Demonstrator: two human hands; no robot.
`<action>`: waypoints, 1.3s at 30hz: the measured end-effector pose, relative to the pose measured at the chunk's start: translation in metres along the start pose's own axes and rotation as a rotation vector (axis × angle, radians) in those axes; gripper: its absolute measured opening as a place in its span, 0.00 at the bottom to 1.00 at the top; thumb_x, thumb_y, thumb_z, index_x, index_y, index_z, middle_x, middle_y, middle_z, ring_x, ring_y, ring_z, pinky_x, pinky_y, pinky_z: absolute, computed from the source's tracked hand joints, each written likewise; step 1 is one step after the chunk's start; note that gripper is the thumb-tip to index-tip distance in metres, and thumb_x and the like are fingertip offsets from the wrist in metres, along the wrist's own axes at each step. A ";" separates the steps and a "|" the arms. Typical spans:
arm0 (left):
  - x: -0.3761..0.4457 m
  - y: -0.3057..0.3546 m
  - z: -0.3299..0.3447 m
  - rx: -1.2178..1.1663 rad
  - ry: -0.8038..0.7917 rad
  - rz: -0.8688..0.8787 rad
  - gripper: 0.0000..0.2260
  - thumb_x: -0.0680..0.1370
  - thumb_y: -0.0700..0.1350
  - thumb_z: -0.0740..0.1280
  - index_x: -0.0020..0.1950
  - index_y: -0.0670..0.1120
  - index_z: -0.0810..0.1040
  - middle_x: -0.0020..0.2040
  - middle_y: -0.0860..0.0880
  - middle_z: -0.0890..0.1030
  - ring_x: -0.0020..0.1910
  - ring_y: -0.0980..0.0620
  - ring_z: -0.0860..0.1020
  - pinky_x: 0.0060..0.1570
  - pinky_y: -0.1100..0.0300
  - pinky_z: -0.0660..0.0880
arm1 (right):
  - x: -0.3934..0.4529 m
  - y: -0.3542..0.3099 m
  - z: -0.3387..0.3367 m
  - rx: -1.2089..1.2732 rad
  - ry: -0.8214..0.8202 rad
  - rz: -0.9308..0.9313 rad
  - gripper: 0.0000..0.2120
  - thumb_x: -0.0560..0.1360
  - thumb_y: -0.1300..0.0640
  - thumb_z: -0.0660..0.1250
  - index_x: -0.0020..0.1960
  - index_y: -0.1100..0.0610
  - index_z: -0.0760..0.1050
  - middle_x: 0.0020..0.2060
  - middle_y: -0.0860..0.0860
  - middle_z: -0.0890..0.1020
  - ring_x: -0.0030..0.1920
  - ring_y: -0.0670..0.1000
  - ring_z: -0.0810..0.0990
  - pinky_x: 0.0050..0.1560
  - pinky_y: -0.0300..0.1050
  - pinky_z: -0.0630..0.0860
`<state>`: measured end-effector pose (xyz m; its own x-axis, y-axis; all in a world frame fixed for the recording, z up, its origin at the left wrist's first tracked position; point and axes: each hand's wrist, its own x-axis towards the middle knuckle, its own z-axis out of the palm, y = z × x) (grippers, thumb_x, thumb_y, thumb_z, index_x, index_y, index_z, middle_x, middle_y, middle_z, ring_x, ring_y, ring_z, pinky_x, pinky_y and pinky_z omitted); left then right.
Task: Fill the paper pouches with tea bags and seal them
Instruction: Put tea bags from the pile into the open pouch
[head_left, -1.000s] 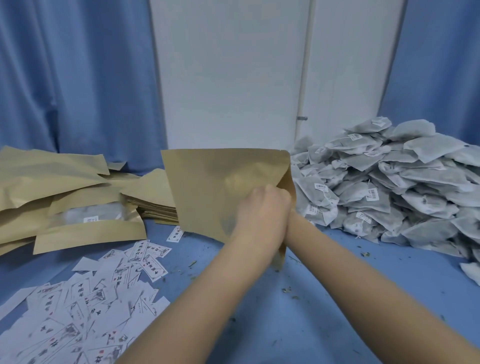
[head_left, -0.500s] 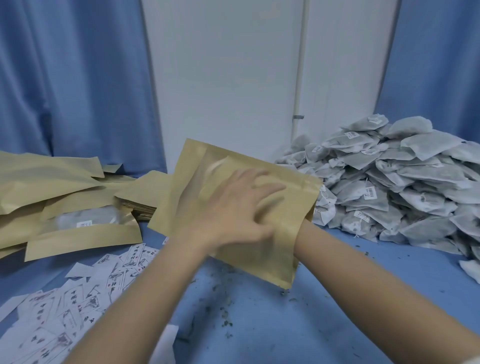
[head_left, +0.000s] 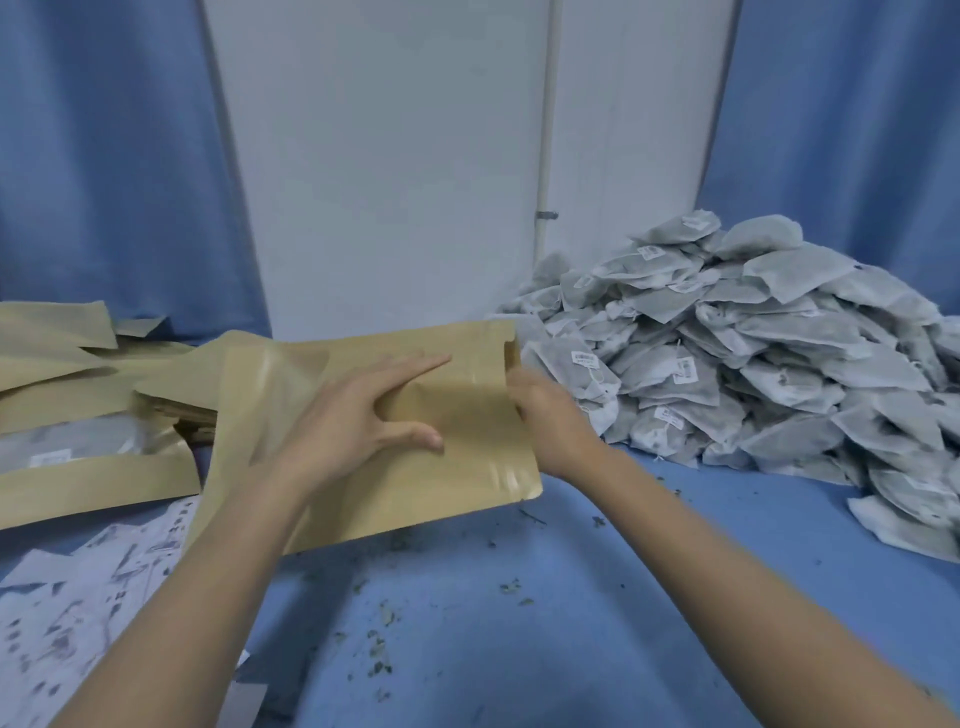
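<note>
On the pouch, left hand lies flat, fingers spread.

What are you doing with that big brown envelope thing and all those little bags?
A person is packing tea. The left hand lies flat with spread fingers on a brown paper pouch, while the right hand grips the pouch's right edge, near its opening. A big pile of tea bags waits on the right of the blue table. More pouches and printed paper slips sit on the left.
</note>
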<state>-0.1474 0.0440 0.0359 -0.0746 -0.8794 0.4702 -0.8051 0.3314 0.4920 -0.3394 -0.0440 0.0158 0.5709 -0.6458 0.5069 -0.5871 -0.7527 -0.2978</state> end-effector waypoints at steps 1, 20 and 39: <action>0.005 -0.003 0.006 0.001 -0.001 -0.019 0.35 0.58 0.61 0.73 0.64 0.72 0.67 0.71 0.60 0.68 0.72 0.59 0.61 0.68 0.67 0.57 | -0.006 0.011 0.001 0.021 0.053 -0.031 0.07 0.73 0.66 0.65 0.48 0.66 0.80 0.44 0.56 0.79 0.46 0.53 0.74 0.44 0.44 0.70; 0.106 -0.081 0.061 -0.033 -0.009 -0.130 0.41 0.55 0.62 0.72 0.68 0.66 0.67 0.74 0.56 0.63 0.75 0.54 0.56 0.74 0.50 0.53 | 0.044 0.173 0.047 -0.007 0.349 0.751 0.30 0.70 0.47 0.71 0.70 0.44 0.64 0.59 0.56 0.77 0.59 0.60 0.72 0.57 0.54 0.73; 0.104 -0.102 0.046 -0.113 -0.065 -0.150 0.38 0.59 0.53 0.79 0.66 0.69 0.69 0.69 0.66 0.67 0.66 0.69 0.63 0.58 0.77 0.59 | 0.067 0.110 0.030 0.193 0.857 -0.039 0.16 0.63 0.72 0.71 0.43 0.53 0.83 0.44 0.54 0.72 0.46 0.49 0.74 0.46 0.36 0.72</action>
<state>-0.1004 -0.0970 0.0010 0.0004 -0.9408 0.3389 -0.7388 0.2281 0.6341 -0.3486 -0.1740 -0.0077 -0.0841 -0.3597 0.9293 -0.4251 -0.8305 -0.3599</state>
